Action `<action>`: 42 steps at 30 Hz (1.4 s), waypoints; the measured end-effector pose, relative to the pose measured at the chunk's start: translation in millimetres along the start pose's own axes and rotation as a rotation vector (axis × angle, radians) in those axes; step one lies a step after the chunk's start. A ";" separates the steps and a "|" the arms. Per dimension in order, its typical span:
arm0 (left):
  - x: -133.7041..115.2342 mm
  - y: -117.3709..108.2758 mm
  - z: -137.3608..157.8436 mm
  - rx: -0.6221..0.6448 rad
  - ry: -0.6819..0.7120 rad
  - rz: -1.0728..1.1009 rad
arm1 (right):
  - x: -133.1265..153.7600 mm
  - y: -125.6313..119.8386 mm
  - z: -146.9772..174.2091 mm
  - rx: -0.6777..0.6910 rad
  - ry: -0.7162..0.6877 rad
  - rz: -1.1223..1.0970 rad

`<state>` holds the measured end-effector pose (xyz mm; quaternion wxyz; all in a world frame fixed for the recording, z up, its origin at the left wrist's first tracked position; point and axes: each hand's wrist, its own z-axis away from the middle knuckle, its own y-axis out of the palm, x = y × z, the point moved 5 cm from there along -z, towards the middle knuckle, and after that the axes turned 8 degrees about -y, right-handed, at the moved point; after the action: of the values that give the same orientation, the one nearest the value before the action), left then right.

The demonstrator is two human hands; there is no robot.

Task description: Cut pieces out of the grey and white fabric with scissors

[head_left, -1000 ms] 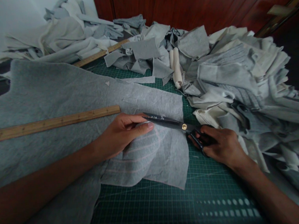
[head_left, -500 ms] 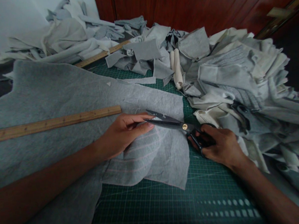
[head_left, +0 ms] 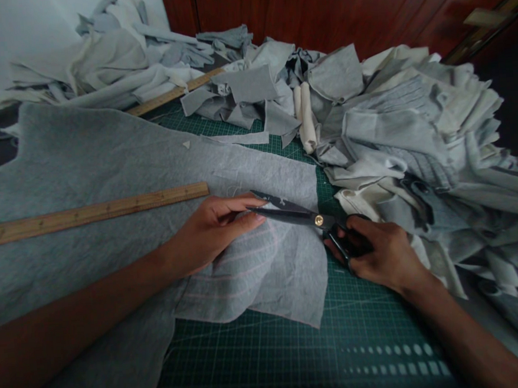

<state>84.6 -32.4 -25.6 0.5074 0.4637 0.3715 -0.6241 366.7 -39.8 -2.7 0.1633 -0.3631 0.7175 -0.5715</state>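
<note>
A wide piece of grey fabric (head_left: 118, 150) lies over the mat, one part folded up to show faint pink stripes. My left hand (head_left: 217, 229) pinches the fold of this fabric between thumb and fingers. In my right hand (head_left: 382, 253) are black scissors (head_left: 307, 215) with a brass pivot, my fingers through the handles. Their blades point left, slightly apart, with the tips right at my left fingertips and a bit of pale cloth between them. A wooden ruler (head_left: 96, 214) rests on the fabric left of the hands.
Beneath everything is a green cutting mat (head_left: 262, 359) with a grid. Grey and cream cloth scraps (head_left: 414, 124) are heaped along the right, and more fabric (head_left: 107, 60) is piled at the back left. A second wooden ruler (head_left: 176, 95) lies behind, before a reddish wooden door (head_left: 317, 12).
The blades look slightly closer together. Otherwise both hands, the fabric and the ruler hold nearly the same places, with only a tiny shift of the whole view.
</note>
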 end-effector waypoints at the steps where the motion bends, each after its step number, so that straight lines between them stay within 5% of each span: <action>1: 0.1 0.0 -0.3 -0.003 -0.002 0.004 | -0.8 1.5 0.8 0.005 0.009 -0.004; 29: 0.5 1.2 1.0 0.074 -0.069 -0.003 | -0.9 -3.2 -2.9 -0.001 -0.016 0.013; 42: -2.9 0.1 2.2 -0.018 -0.020 0.005 | 2.6 -5.9 -5.5 -0.147 0.040 0.053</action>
<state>84.5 -33.7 -22.1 0.5167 0.4540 0.3709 -0.6240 363.3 -38.3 4.9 0.1371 -0.3436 0.7699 -0.5200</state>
